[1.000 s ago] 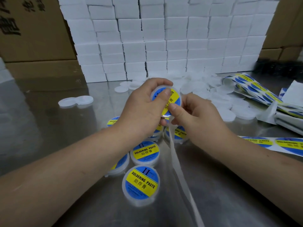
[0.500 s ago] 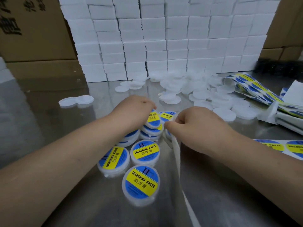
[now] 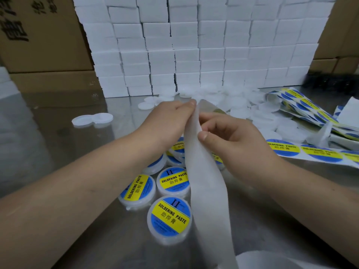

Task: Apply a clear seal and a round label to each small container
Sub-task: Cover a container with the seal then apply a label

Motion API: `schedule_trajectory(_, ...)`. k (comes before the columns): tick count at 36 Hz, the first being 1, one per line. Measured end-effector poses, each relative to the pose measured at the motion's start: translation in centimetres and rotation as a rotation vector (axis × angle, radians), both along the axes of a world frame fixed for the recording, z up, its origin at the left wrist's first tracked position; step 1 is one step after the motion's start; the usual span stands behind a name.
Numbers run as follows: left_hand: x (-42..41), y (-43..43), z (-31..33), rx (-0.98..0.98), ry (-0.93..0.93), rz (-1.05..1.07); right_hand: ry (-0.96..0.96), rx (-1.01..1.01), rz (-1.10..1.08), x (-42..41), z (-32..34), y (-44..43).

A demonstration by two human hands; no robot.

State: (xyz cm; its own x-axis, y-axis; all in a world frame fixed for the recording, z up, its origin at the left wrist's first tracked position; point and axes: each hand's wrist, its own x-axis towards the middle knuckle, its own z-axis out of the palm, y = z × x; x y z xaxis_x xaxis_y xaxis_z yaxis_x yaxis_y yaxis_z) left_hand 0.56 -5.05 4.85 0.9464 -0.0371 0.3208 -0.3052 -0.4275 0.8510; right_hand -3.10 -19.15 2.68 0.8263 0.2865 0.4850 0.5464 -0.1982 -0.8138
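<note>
Translucent backing strip (image 3: pixel 202 171) between hands (image 3: pixel 194 127)

white boxes (image 3: pixel 194 45), cardboard cartons (image 3: pixel 38 45), steel table (image 3: pixel 48 142)

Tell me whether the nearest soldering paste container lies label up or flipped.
Label up: the nearest container lies flat on the metal table, its blue-and-yellow round label facing the camera.

Round white containers (image 3: pixel 169 218) bearing blue-and-yellow "Soldering Paste" labels lie clustered lid-up on the table, as a translucent seal strip (image 3: pixel 202 171) rises over them, pinched between fingertips.
</note>
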Motion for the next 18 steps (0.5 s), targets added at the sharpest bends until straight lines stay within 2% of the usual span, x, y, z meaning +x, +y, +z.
schedule_trajectory(5,-0.3,-0.05,0.57,-0.229,0.135,-0.045,-0.077,-0.107,0.003,0.1,0.01,-0.09)
schedule_trajectory(12,-0.46,-0.13,0.81,-0.308,0.208,-0.043,-0.038,-0.186,0.043,-0.01,0.01,-0.3)
schedule_trajectory(18,-0.61,-0.28,0.98,-0.247,0.338,-0.074,-0.154,-0.307,0.252,-0.32,0.19,-0.19)
